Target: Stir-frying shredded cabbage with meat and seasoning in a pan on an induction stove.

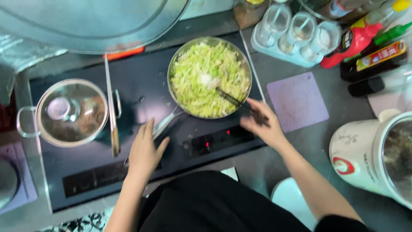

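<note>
The person's left hand (pixel 143 152) lies over the near end of the frying pan's handle (pixel 165 122), fingers together and curled lightly on it. The right hand (pixel 262 122) is blurred; it is closed around a dark utensil (pixel 229 99) whose tip sits in the food. Both hands are above a black induction hob (pixel 141 90). The frying pan (pixel 209 77) stands on the hob's right zone, filled with shredded pale-green cabbage (pixel 201 79). To the left stands a lidded steel pot (pixel 71 112), a wooden-handled tool (pixel 112 116) resting just beside it. A purple mat (pixel 297 102) lies right of the hob. Beyond, a rack of seasoning jars (pixel 296 36) and sauce bottles (pixel 365 43).
</note>
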